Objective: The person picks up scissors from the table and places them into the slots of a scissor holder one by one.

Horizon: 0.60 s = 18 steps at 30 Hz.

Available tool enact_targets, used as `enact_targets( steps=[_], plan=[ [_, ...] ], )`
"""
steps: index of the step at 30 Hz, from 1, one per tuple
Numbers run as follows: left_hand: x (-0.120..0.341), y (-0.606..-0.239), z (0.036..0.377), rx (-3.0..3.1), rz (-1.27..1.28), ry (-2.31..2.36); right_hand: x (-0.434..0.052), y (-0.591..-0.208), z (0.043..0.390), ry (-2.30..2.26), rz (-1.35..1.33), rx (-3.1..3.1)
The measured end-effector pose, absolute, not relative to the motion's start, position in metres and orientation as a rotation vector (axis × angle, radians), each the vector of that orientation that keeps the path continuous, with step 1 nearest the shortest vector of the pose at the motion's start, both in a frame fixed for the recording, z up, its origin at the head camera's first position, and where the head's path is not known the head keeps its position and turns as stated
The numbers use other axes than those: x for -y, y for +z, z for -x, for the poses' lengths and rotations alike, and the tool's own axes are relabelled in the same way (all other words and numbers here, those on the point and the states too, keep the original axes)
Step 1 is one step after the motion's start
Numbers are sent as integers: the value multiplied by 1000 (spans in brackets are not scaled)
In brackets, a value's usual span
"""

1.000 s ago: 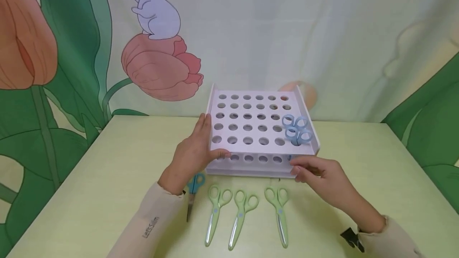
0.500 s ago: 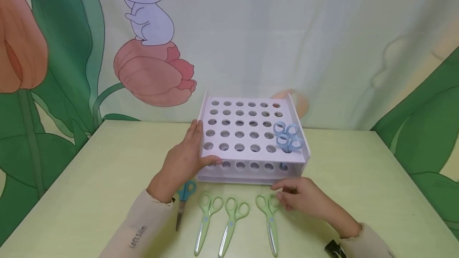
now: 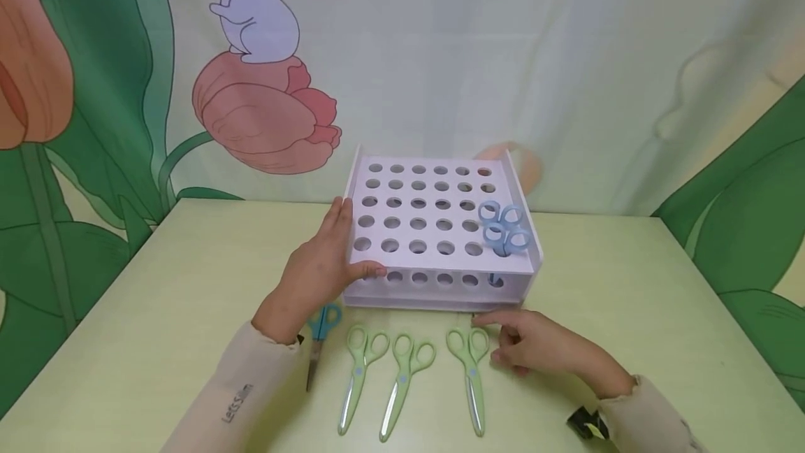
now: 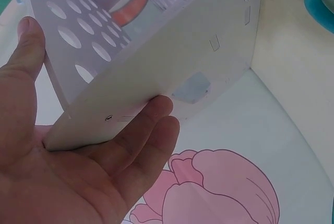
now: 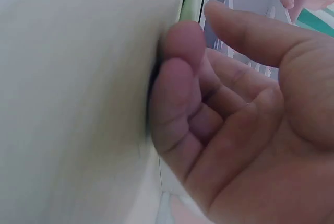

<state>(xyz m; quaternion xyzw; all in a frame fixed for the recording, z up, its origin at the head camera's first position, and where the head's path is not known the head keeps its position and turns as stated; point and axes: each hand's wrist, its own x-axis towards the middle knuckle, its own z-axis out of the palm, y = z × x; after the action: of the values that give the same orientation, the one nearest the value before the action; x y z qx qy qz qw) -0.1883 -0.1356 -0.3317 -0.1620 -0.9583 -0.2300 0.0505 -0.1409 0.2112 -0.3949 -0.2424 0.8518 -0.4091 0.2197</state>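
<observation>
A white rack (image 3: 434,191) with rows of round holes stands mid-table. Two pale blue scissors (image 3: 503,228) stick in its right-hand holes. My left hand (image 3: 336,250) lies flat against the rack's left wall, thumb over the front-left corner; the left wrist view shows straight fingers (image 4: 151,130) on that wall (image 4: 172,51). My right hand (image 3: 506,341) rests on the table in front of the rack with loosely curled fingers (image 5: 177,78) that hold nothing. It sits just right of the rightmost of three green scissors (image 3: 470,362).
Two more green scissors (image 3: 357,372) (image 3: 405,379) lie side by side near the front edge. A darker blue pair (image 3: 319,331) lies partly under my left wrist. The light green table (image 3: 629,285) backs onto a printed flower curtain (image 3: 264,117).
My right hand left the rack's front right corner and came down onto the table beside the rightmost green scissors. The left hand stayed on the rack.
</observation>
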Motion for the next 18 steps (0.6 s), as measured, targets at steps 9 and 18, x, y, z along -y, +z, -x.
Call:
enact_targets(
  steps=[9,18],
  plan=[
    [139,-333,184,2897,491,-692,-206,-400,141,-1000,742,-2420],
    [136,-331,186,2908,483,-705,-208,-399,145,-975,788,-2428]
  ],
)
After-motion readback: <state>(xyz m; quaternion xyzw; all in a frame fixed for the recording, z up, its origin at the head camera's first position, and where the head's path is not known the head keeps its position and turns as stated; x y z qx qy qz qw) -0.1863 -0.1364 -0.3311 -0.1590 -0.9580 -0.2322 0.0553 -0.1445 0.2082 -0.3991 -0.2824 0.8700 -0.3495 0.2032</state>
